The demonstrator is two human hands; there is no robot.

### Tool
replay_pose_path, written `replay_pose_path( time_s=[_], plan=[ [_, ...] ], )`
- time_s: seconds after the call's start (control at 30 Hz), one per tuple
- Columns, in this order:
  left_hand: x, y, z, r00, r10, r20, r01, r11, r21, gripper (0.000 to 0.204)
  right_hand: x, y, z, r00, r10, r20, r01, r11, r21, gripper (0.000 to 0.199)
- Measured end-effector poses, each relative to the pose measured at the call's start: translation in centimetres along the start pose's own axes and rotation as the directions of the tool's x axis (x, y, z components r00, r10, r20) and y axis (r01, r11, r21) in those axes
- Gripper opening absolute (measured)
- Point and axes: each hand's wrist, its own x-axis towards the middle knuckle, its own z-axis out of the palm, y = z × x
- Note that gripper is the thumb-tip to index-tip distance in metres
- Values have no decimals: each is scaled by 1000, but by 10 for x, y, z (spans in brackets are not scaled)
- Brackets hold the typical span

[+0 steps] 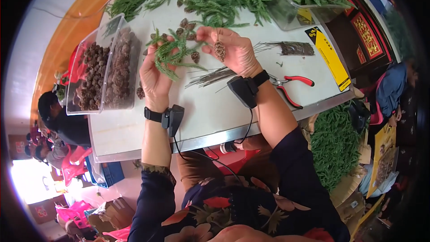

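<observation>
My left hand [156, 74] is closed on a green artificial pine sprig [172, 54], its needles spreading to the right. In my right hand [239, 54] a brown pine cone [219, 51] is held by the fingers, with a thin stem or wire standing up from its top. Loose pine cones [182, 29] lie on the table just beyond and between the hands. Under my right wrist is a bundle of thin dark wires [210, 77]. Red-handled pliers [291, 85] rest right of that wrist. Each wrist wears a black strapped device.
A clear bin of pine cones [96, 76] stands at the left. Green pine sprigs [215, 0] pile along the far side, some in a clear bin [291, 15] at far right. More wires [295, 48] lie near a yellow-black package [329, 58]. Other people are at both sides.
</observation>
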Motion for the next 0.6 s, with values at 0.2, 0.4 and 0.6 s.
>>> replay_pose_path(
  time_s=[0.2,0.4,0.6],
  plan=[
    [0,-10,-5,996,72,-46,-69,996,63,26,1,-5,3,996,72,-42,-79,978,-192,20],
    [1,-14,0,987,156,49,-162,976,143,28,-2,2,13,961,185,-205,-233,943,-239,18],
    [-1,-19,26,995,36,-91,-29,996,83,23,-2,-4,10,987,-50,-152,-36,855,-517,15]
  ],
)
